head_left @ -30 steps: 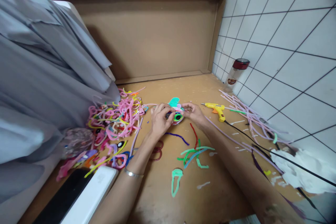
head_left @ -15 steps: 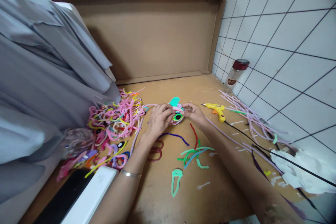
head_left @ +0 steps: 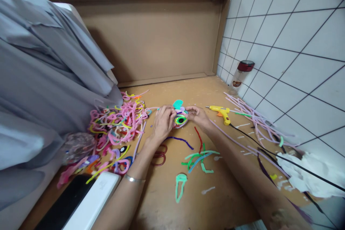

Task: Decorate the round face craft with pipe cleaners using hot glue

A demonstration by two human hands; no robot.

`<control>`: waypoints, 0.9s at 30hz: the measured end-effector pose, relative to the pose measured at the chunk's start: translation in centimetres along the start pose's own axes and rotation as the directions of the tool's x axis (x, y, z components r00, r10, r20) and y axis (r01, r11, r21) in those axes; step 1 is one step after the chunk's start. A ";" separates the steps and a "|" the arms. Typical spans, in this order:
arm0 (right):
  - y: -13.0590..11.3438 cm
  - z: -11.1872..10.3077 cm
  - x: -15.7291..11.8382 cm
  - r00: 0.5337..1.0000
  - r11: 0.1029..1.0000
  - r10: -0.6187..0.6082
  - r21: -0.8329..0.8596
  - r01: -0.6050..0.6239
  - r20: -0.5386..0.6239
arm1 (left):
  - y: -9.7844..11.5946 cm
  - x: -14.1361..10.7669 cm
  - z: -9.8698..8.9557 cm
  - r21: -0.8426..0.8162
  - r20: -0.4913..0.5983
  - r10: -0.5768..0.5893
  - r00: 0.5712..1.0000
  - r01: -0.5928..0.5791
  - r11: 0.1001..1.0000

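Pinching a small pipe-cleaner figure (head_left: 180, 119) between them, the two bare hands meet over the middle of the brown tabletop (head_left: 156, 208); the figure shows a black oval ringed in green and yellow, with a teal fin-shaped flap (head_left: 178, 104) at its far side and a small lilac bit (head_left: 182, 109) below that. The left hand (head_left: 164, 120) has its fingers bent and narrow on the figure's left edge, their tips partly hidden; the right hand (head_left: 198, 116) holds the opposite edge between thumb and fingers, also narrow. A silver bangle (head_left: 134, 178) circles the left wrist; just nearer than the figure lie a dark blue stem (head_left: 180, 139) and a red stem (head_left: 198, 139), then crossed green and blue stems (head_left: 198, 160), a mint-green looped piece (head_left: 180, 185) and a maroon looped piece (head_left: 161, 155). Right of the right hand rests a yellow glue gun (head_left: 219, 110), its nozzle toward that hand; beyond it spread lilac pipe cleaners (head_left: 254, 115), with a red-lidded jar (head_left: 240, 74) near the tiled wall (head_left: 283, 32) and crumpled white material (head_left: 309, 174) nearer; to the left sit a mostly pink heap of fuzzy stems (head_left: 129, 115), a clear plastic bag (head_left: 78, 143) and a white slab (head_left: 94, 201).
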State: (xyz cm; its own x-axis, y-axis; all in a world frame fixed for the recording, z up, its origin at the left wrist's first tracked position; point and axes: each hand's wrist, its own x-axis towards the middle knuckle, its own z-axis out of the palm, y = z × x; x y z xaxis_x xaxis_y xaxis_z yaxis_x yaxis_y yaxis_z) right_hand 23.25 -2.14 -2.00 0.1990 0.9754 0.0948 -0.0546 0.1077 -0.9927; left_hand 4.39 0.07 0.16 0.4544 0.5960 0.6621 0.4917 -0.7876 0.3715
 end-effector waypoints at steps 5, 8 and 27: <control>-0.4 0.2 -0.1 1.000 0.991 -0.011 -0.135 0.013 0.012 | -0.2 -0.2 0.4 0.115 0.008 0.081 0.997 -0.082 0.990; -2.1 -0.3 -0.5 0.998 0.853 -0.042 -0.518 0.062 0.050 | -0.6 -0.2 0.6 0.149 0.007 0.102 0.995 -0.102 0.984; -2.7 -9.6 -0.2 0.866 -0.064 0.017 -0.865 -0.498 -0.500 | -0.9 -0.4 0.4 0.102 -0.132 0.133 0.982 -0.120 0.988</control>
State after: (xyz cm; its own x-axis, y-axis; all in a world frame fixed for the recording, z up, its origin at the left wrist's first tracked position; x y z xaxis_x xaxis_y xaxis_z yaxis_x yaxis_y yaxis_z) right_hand 32.72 -4.43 -0.05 0.6604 0.7504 0.0282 0.7507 -0.6589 -0.0480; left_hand 4.08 0.60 -0.69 0.4134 0.4603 0.7856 0.5071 -0.8330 0.2212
